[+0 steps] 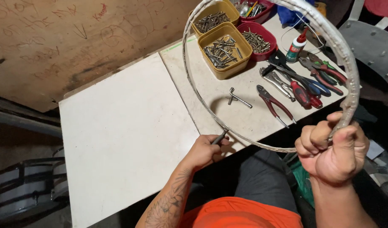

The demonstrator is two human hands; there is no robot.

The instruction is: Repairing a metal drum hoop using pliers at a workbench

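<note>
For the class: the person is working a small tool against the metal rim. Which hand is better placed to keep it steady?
Probably the right hand: it grips the rim, while the left hand holds the tool.

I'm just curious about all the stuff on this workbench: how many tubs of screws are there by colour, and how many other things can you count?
Yellow tubs: 2
Red tubs: 2
Pliers and similar hand tools with handles: about 5, since they overlap
Small metal key: 1
Glue bottle: 1
Metal rim, held up by the right hand: 1
Total: about 12

Dull, scuffed metal rim (346, 63); matt white tabletop (122, 126); rough scribbled wooden board (54, 38); glossy plastic tubs (224, 46) of steel screws (221, 51); rubber-handled pliers (275, 103).
</note>
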